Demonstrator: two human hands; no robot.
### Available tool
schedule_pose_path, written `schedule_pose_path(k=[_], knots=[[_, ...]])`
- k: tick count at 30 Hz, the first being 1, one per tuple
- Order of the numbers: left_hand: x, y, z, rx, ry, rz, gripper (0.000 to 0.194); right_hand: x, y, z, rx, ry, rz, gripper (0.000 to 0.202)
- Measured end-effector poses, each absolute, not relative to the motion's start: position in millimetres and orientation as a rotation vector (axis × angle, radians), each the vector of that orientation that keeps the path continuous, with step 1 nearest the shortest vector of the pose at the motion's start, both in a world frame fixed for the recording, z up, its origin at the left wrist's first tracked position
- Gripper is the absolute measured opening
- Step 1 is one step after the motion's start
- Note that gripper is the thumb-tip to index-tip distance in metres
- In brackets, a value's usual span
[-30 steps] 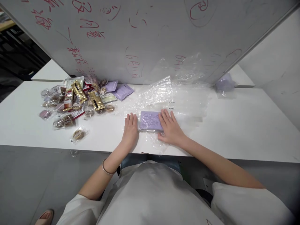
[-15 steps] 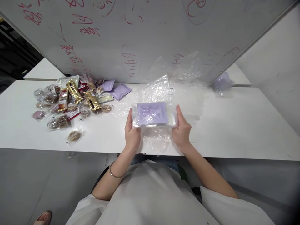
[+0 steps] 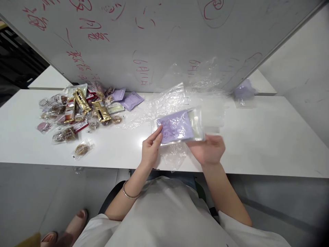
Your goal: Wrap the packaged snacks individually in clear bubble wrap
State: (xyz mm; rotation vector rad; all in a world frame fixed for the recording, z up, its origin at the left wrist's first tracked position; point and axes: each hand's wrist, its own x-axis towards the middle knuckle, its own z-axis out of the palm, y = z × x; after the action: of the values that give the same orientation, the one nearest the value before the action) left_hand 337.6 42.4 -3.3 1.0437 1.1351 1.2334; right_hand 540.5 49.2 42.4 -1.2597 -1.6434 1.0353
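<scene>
My left hand is closed on the left end of a clear plastic pouch, its thumb lying over the front. Inside the pouch sits a flat purple packet, with a pale green and silver packet beside or behind it. The pouch is tilted, its right end higher, above the white table. At its lower right corner is my right hand, smeared by motion, with its fingers partly hidden behind the pouch. Whether it grips the pouch I cannot tell. Beneath the pouch lies a crumpled clear plastic bag.
A heap of wrapped snacks lies on the left, with gold packets and purple packets. One wrapped biscuit lies apart near the front. Behind the table stands a whiteboard. Another person's feet show at lower left.
The pouch has shifted right and tilted. My left thumb has moved onto its front. My right hand has left the right edge and turned, now lower and farther right. A second foot shows at lower left.
</scene>
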Motion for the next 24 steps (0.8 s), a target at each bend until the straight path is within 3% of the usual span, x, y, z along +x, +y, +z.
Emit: schedule_pose_path(k=[3, 7, 10, 16, 24], knots=[[341, 42, 3, 1.072, 1.165, 1.248, 0.039, 551, 50, 49, -1.158, -1.193, 1.344, 0.069], [336, 43, 8, 1.242, 1.117, 1.174, 0.032, 559, 57, 41, -1.263, -0.781, 1.435, 0.054], [332, 45, 6, 1.251, 1.020, 1.102, 0.032, 566, 60, 33, -1.225, -0.752, 1.511, 0.058], [340, 55, 6, 1.151, 0.859, 1.057, 0.024, 579, 55, 20, -1.137, -0.764, 1.790, 0.039], [373, 70, 32, 1.456, 0.959, 0.974, 0.031, 584, 36, 4, -1.127, -0.527, 1.476, 0.034]])
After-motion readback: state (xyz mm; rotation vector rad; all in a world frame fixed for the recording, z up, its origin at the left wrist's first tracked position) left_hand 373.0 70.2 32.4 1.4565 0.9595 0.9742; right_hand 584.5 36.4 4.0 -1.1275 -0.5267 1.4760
